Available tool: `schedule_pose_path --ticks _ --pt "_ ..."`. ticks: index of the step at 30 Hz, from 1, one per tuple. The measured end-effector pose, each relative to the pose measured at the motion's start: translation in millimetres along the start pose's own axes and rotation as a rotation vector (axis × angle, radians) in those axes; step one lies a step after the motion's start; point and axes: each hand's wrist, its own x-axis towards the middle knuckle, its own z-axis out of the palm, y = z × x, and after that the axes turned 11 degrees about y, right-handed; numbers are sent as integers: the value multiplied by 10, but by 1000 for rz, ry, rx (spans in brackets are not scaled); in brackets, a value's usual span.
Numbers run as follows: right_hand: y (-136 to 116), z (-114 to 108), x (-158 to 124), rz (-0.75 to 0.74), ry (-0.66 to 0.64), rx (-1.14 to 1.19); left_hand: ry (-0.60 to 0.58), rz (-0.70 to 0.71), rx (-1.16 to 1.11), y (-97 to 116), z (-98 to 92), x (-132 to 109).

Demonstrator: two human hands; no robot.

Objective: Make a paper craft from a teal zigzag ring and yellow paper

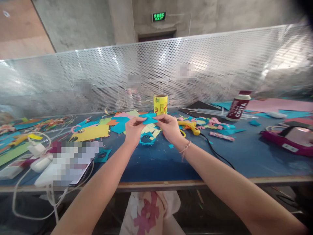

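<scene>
Between my two hands, a small piece of blue paper [148, 117] is held up just above the table. My left hand [134, 130] pinches its left end between thumb and fingers. At the right end, my right hand [168, 128] grips it the same way. Below them on the table lies a curled blue paper ring [147, 139] with a jagged edge, next to pale yellow paper scraps [153, 131]. Right behind my hands stands a yellow cardboard tube [160, 103]. A yellow glue gun [192, 126] with a black cord rests beside my right hand.
A perforated metal screen [105, 75] runs along the table's far side. To the right stand a Costa bottle [238, 106] and a purple case [288, 138]. Yellow paper [91, 133], other coloured scraps, a white charger [36, 148] and looping cables lie on the left.
</scene>
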Motion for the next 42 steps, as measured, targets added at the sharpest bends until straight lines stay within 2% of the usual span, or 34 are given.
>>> schedule_pose_path --ticks 5,14,20,29,35,42 --pt "49 27 -21 15 25 60 39 -46 -68 1 32 -31" --pt "-83 90 -61 87 58 181 68 -81 -102 32 65 -67" --pt "-115 83 -49 136 41 171 58 -71 -37 24 57 -71" --pt "-88 79 -62 143 -2 201 61 -84 -119 16 53 -55" --pt "-65 92 -73 113 50 149 83 -129 -161 66 96 -89" --pt "-84 132 -99 147 81 168 76 -144 -151 45 108 -104"
